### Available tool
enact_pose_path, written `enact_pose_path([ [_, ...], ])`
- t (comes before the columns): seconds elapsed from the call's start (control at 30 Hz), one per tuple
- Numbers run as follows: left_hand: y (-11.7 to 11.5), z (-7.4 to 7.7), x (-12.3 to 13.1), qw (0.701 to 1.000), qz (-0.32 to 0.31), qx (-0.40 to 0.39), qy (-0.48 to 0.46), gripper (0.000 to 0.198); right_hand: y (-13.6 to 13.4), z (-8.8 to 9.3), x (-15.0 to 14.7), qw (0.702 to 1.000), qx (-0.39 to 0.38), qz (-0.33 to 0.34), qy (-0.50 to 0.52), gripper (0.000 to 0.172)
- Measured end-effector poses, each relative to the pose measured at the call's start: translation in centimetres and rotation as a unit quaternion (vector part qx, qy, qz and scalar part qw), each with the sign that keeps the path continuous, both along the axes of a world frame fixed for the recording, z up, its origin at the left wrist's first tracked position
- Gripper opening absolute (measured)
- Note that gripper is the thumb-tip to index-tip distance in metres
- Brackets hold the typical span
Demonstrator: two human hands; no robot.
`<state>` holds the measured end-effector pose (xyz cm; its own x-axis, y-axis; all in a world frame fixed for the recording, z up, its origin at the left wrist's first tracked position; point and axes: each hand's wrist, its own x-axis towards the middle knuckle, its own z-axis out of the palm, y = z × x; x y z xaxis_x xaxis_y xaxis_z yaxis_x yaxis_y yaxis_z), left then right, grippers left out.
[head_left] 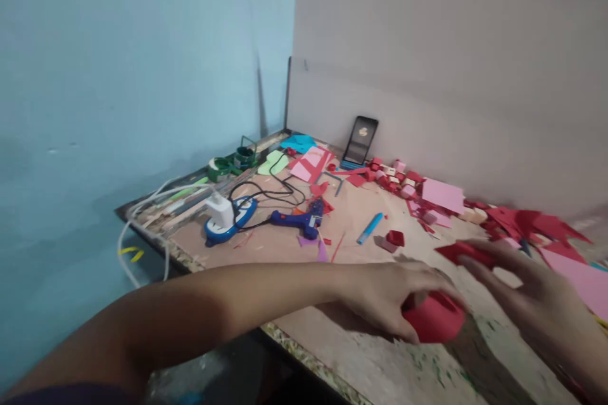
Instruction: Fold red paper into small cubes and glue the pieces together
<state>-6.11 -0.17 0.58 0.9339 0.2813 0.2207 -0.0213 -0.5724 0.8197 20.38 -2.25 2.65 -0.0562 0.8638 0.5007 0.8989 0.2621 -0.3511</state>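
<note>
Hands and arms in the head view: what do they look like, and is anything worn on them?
Both are bare: the left hand and right hand show no gloves, rings or watch, though the right is blurred. The left forearm is uncovered; only a dark purplish sleeve edge shows at the bottom left corner.

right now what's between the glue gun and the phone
Red paper scraps and a thin bluish stick lie between the glue gun and the phone, seen in the head view.
</note>
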Motion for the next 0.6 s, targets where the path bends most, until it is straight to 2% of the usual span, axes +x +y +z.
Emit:
enact_pose_path([
  [0.07,0.4,-0.4,0.1,0.999,-0.044,0.017,0.004,0.065,3.1,1.4,-2.0,1.000,0.005,-0.010,-0.022,0.051],
  [0.1,0.6,-0.7,0.3,0.998,-0.066,0.013,-0.002,0.062,4.8,2.0,-3.6,1.000,0.000,0.007,-0.021,0.050],
  [0.17,0.9,-1.4,0.9,0.991,-0.130,0.001,-0.022,0.049,8.2,2.6,-7.6,0.995,-0.029,0.089,-0.028,0.044],
  [0.23,0.9,-2.1,1.8,0.984,-0.167,-0.045,-0.034,0.032,11.8,2.8,-12.1,0.978,-0.075,0.178,-0.077,0.036],
  [0.3,0.9,-2.7,2.9,0.980,-0.179,-0.089,-0.018,0.026,15.2,2.6,-16.2,0.971,-0.081,0.207,-0.092,0.031],
  [0.4,0.8,-3.4,4.0,0.966,-0.213,-0.141,0.026,0.029,19.6,2.0,-20.8,0.963,-0.079,0.228,-0.116,0.027],
  [0.47,0.7,-3.8,4.2,0.968,-0.185,-0.164,0.027,0.031,21.6,1.4,-22.5,0.956,-0.088,0.239,-0.144,0.027],
  [0.5,0.7,-4.0,4.2,0.969,-0.177,-0.169,0.026,0.032,22.2,1.0,-23.0,0.953,-0.094,0.242,-0.158,0.033],
  [0.6,0.8,-4.5,4.1,0.971,-0.171,-0.164,0.019,0.031,22.7,0.0,-22.9,0.945,-0.106,0.240,-0.193,0.035],
])
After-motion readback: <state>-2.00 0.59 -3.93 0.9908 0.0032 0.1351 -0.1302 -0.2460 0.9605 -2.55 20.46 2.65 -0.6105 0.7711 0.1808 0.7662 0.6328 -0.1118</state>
